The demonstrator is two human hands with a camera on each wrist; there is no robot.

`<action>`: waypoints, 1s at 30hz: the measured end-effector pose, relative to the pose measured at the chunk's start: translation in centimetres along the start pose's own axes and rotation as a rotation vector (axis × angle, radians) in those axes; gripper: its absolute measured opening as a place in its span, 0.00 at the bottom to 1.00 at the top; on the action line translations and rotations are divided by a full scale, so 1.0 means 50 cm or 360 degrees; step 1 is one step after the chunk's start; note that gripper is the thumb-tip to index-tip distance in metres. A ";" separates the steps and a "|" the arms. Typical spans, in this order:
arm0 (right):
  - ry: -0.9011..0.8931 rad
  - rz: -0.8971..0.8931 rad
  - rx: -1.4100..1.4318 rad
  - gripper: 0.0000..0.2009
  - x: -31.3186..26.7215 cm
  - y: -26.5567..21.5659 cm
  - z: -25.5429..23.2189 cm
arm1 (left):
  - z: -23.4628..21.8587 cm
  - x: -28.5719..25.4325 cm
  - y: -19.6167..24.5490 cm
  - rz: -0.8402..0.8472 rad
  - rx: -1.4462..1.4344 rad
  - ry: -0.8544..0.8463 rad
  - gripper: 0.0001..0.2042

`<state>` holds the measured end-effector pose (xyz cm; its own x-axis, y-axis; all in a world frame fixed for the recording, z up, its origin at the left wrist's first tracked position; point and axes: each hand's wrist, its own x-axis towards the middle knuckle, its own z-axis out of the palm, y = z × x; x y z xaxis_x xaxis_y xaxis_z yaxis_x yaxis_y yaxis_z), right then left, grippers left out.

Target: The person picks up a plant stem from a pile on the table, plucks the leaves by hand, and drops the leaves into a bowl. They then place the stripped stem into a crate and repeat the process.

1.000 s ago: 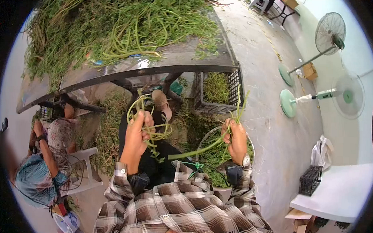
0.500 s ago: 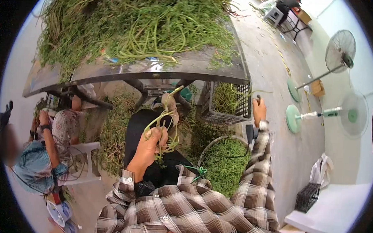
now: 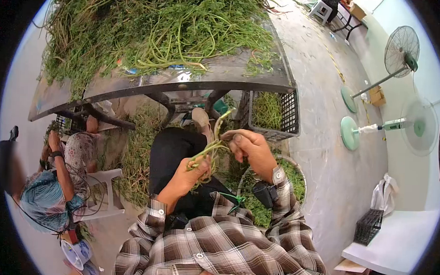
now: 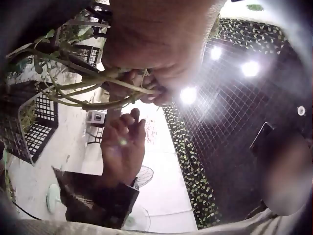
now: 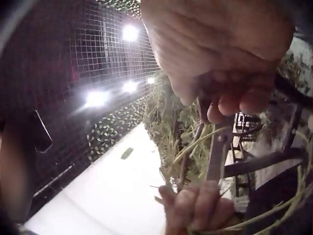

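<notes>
My left hand (image 3: 197,167) grips a looped bundle of long green stems (image 3: 211,148) over my lap. My right hand (image 3: 232,138) is just right of it, fingers curled, pinching one stem near the bundle's top. In the left wrist view the left hand (image 4: 146,90) closes round the stems (image 4: 88,83), and the right hand (image 4: 122,147) reaches up to them from below. The right wrist view shows the right hand (image 5: 220,105) on a stem (image 5: 215,156), with the left hand's fingers (image 5: 195,208) beneath.
A metal table (image 3: 222,74) heaped with green stems (image 3: 156,28) stands ahead. A black crate (image 3: 279,115) and a round basket (image 3: 296,171), both holding greens, lie at my right. Another person (image 3: 48,194) sits at left on a white chair (image 3: 104,191). Two fans (image 3: 402,47) stand far right.
My right hand has come back from the black crate at the right to the bundle and taken hold of a stem. The left hand has kept its grip.
</notes>
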<state>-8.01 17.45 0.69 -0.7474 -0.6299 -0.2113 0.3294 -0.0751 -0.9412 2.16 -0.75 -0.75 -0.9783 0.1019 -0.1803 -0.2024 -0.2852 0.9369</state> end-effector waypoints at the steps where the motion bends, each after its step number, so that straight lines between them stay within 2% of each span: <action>1: -0.0010 -0.0001 -0.0007 0.14 0.003 0.001 0.011 | 0.003 -0.002 -0.001 -0.0030 -0.0006 -0.0047 0.21; 3: -0.0269 0.0176 0.0241 0.16 0.003 -0.004 0.039 | 0.002 -0.004 -0.003 -0.0051 -0.0011 -0.0093 0.20; 4: -0.0290 0.0270 0.0407 0.16 0.004 -0.001 0.048 | -0.003 -0.004 -0.006 -0.0058 0.0048 -0.0197 0.20; 6: -0.0320 0.0241 0.0562 0.15 0.013 0.017 0.045 | -0.004 -0.005 0.000 -0.0021 0.0108 -0.0307 0.19; 7: -0.0343 0.0211 0.0719 0.15 0.016 0.024 0.044 | -0.003 -0.005 0.004 -0.0024 0.0110 -0.0305 0.19; 9: -0.0301 0.0174 0.0745 0.12 0.016 0.028 0.044 | -0.003 -0.005 0.009 0.0019 0.0094 -0.0220 0.19; 10: -0.0057 -0.0030 0.0108 0.10 0.015 0.029 0.048 | -0.003 -0.004 0.007 0.0019 0.0095 -0.0221 0.19; 11: 0.0188 -0.0230 -0.0530 0.09 0.014 0.030 0.052 | -0.005 -0.001 0.000 -0.0103 0.0101 -0.0125 0.19; 12: 0.0278 -0.0485 -0.0986 0.07 0.012 0.026 0.059 | -0.006 0.002 -0.006 -0.0225 0.0106 -0.0028 0.19; 13: 0.0277 -0.0482 -0.0988 0.07 0.016 0.040 0.056 | -0.004 0.004 -0.015 -0.0225 0.0102 -0.0028 0.19; 15: 0.0431 -0.1162 -0.1683 0.06 0.032 0.094 0.033 | -0.001 0.007 -0.029 -0.0146 0.0070 -0.0072 0.18; 17: 0.0461 -0.1107 -0.1703 0.07 0.026 0.138 -0.015 | -0.002 0.000 -0.006 -0.0118 0.0055 -0.0084 0.17; 19: 0.0754 -0.0646 -0.1909 0.09 0.013 0.171 -0.078 | -0.009 0.002 0.015 -0.0066 0.0027 -0.0059 0.17; 21: 0.0917 -0.0374 -0.1559 0.10 -0.030 0.162 -0.127 | -0.022 0.000 0.026 -0.0075 -0.0129 0.0085 0.17; 23: 0.1351 -0.0533 -0.1410 0.11 -0.073 0.218 -0.206 | -0.034 0.005 0.018 -0.0071 -0.0233 0.0078 0.18; 25: 0.1422 -0.0011 -0.0993 0.10 -0.149 0.248 -0.283 | -0.030 0.011 0.016 -0.0144 -0.0341 0.0240 0.19; 26: 0.1519 0.0062 -0.0636 0.10 -0.184 0.253 -0.286 | -0.034 0.016 0.013 -0.0095 -0.0462 0.0108 0.20; 27: 0.1605 0.0128 -0.0276 0.09 -0.217 0.256 -0.287 | -0.036 0.020 0.011 -0.0107 -0.0468 0.0098 0.20; 28: 0.1617 0.0135 -0.0279 0.09 -0.251 0.272 -0.296 | -0.036 0.025 0.008 -0.0114 -0.0578 0.0080 0.21; 30: 0.1814 0.0242 -0.0126 0.08 -0.307 0.317 -0.319 | -0.032 0.031 0.014 -0.0135 -0.0682 0.0084 0.23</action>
<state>-0.50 38.25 -15.17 -0.8038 0.4390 -0.4015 0.4537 0.0156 -0.8910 0.41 -2.33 -0.86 -0.9560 0.0963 -0.2770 -0.2714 -0.6487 0.7111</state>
